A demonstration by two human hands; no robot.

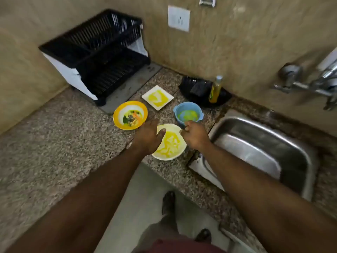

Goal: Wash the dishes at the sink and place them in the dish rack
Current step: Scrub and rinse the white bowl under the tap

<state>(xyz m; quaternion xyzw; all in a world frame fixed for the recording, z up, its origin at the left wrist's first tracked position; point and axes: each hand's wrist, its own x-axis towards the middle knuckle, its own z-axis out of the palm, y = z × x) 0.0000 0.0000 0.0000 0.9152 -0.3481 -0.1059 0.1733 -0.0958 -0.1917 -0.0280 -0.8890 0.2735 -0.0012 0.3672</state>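
A round white plate (pixel 171 143) smeared with yellow lies on the granite counter near its front edge. My left hand (pixel 148 136) reaches over the plate's left rim, thumb lying on it, fingers fairly straight. My right hand (pixel 194 135) is at the plate's right rim with fingers curled; whether it holds the rim is unclear. Behind are a blue bowl (pixel 187 113) with yellow residue, a square white plate (pixel 157 97) and an orange-rimmed bowl (pixel 129 115) with food scraps. The steel sink (pixel 259 150) is at the right. The black dish rack (pixel 98 53) stands at the back left.
A bottle of yellow dish soap (pixel 216 89) stands on a black tray (pixel 202 90) against the wall. The tap (pixel 310 83) sticks out of the wall above the sink. A wall socket (pixel 179 18) is higher up. Bare granite counter (pixel 54 136) stretches to the left.
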